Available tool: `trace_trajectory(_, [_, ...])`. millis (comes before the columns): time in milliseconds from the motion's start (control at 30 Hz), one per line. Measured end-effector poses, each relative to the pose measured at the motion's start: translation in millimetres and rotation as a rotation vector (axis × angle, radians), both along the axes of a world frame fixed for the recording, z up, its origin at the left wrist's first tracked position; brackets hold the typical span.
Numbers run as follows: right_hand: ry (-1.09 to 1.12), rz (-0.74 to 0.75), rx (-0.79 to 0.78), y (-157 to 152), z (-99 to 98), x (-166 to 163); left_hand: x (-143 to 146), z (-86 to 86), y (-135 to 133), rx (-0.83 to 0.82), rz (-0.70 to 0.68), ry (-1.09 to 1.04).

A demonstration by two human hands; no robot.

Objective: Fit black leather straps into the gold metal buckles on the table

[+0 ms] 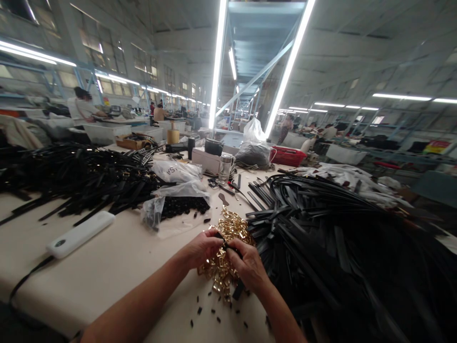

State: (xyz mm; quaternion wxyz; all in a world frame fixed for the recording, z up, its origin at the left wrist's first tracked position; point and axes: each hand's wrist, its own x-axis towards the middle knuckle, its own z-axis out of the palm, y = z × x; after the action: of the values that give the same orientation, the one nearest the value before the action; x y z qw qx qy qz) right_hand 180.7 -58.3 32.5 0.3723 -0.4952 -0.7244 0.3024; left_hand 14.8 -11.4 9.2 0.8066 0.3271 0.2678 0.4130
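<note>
My left hand (204, 247) and my right hand (249, 265) meet over a heap of gold metal buckles (228, 221). Both are closed in a pinch on a black strap (219, 235), whose tail hangs below my right hand. My fingers cover much of the strap, and whether a buckle is on it I cannot tell. Several small black pieces (213, 311) lie scattered on the table (143, 271) in front of the buckles. Close by my right forearm spreads a large pile of black straps (321, 238).
On the left lie a white corded device (80, 234) and a heap of black straps with buckles (78, 176). Beyond my hands are an opened plastic bag of small black parts (183, 205), a glass jar (225, 167) and a red basket (288, 156). Other people work farther back.
</note>
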Motion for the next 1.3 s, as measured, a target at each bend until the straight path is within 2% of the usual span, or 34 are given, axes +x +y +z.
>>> trace_trajectory(533, [-0.027,-0.118,0.054,5,-13.5,1,7,5.9,-8,0.067,0.004,0.087])
trace_trajectory(633, [-0.08,-0.104,0.082,4,-11.2,0,7,1.2,-5,0.052,0.051,0.096])
trace_trajectory(767, [-0.099,-0.03,0.013,3,-3.6,2,4,-2.8,1,0.026,0.126,0.085])
trace_trajectory(900, [-0.118,-0.021,-0.025,4,1.8,7,1,-2.1,5,0.025,0.151,0.026])
trace_trajectory(1100, [-0.111,-0.098,0.011,5,-3.8,5,4,-3.7,3,-0.023,0.123,-0.012])
trace_trajectory(1300, [-0.115,-0.133,0.068,6,-9.1,3,13,-7.2,-6,-0.004,0.058,-0.016])
